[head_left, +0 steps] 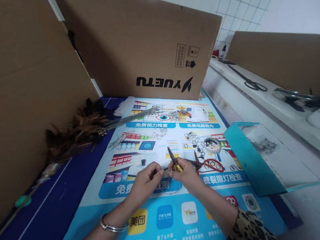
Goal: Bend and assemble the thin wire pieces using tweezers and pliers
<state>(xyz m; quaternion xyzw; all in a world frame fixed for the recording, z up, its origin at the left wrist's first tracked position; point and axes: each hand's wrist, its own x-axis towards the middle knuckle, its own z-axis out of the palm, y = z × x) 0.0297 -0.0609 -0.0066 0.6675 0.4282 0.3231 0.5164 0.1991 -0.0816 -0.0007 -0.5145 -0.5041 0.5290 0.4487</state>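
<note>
My left hand (pixel 148 180) is closed in a pinch at the middle of the table, with a metal bangle on its wrist. My right hand (pixel 188 175) is closed just beside it, round a small tool with a yellow handle and a dark pointed tip (pixel 171 155) facing up and away; its exact kind is unclear. Between the fingertips is a small piece too fine to name. A thin loop of wire or thread (pixel 170 190) seems to hang below the hands. Red-handled scissors (pixel 214 165) lie right of my right hand.
Thin metal wires (pixel 135 117) and small black rings (pixel 199 150) lie on the printed sheet (pixel 103 220). Brown feathers (pixel 74 130) are at left. A teal box (pixel 253 162) stands right. Cardboard panels (pixel 142 38) enclose the back and left. Black scissors (pixel 255 85) rest on the ledge.
</note>
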